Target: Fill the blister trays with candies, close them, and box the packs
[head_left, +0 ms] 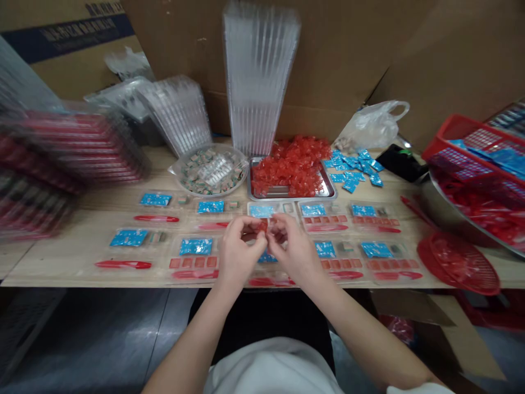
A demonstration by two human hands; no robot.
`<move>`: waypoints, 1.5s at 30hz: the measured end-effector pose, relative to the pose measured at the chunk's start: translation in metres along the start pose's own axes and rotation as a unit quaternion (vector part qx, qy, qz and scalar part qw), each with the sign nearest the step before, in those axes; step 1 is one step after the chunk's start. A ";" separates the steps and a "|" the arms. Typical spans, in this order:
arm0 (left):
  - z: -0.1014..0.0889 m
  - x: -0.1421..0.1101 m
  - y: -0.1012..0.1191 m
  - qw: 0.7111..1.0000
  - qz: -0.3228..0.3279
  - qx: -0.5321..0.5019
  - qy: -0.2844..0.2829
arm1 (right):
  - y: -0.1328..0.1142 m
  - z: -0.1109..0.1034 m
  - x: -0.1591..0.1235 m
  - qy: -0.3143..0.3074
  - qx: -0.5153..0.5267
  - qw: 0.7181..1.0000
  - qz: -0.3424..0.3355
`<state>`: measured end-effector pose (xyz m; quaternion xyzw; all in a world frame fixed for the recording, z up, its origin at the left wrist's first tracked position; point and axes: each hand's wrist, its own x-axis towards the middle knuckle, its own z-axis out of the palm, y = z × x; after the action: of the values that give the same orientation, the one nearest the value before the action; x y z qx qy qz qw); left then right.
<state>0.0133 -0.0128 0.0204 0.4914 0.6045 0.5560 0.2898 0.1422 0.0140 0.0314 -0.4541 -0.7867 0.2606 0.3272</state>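
My left hand (241, 250) and my right hand (292, 249) meet over the middle of the wooden table, their fingertips pinching a small red packet (262, 225) between them. Directly below my hands lie clear plastic blister trays (266, 210) in two rows, holding blue sachets, small red packets and long red spoon-like pieces. A steel tray (283, 191) heaped with red packets stands just beyond my fingers. Loose blue sachets (353, 168) lie to its right.
A clear bowl (180, 175) of mixed packets sits left of the steel tray. Tall stacks of clear trays (258, 76) stand behind, against cardboard. Blurred stacks of filled trays (61, 158) rise at left. A steel basin (447, 210) and red baskets (459, 262) crowd the right.
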 end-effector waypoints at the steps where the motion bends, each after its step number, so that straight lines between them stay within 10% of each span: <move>1: 0.001 0.000 0.001 1.000 0.000 -0.006 0.007 | -0.001 0.001 -0.001 0.015 -0.022 1.000 -0.010; 11: -0.008 -0.004 0.012 0.994 0.041 0.098 -0.022 | -0.001 -0.013 0.008 -0.116 -0.125 0.981 -0.097; 26: -0.015 -0.007 0.013 0.985 0.074 0.153 -0.010 | -0.005 -0.003 -0.001 0.003 -0.180 0.983 -0.028; 33: -0.021 0.001 0.008 0.982 0.052 0.137 -0.123 | -0.008 0.002 -0.008 0.020 -0.227 0.970 -0.088; 45: -0.005 -0.013 0.010 0.973 0.163 0.166 0.007 | -0.010 -0.003 -0.005 0.030 -0.160 0.986 -0.036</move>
<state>0.0158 -0.0278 0.0288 0.6205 0.6020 0.4914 0.1052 0.1413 0.0052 0.0391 -0.4795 -0.8239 0.1054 0.2830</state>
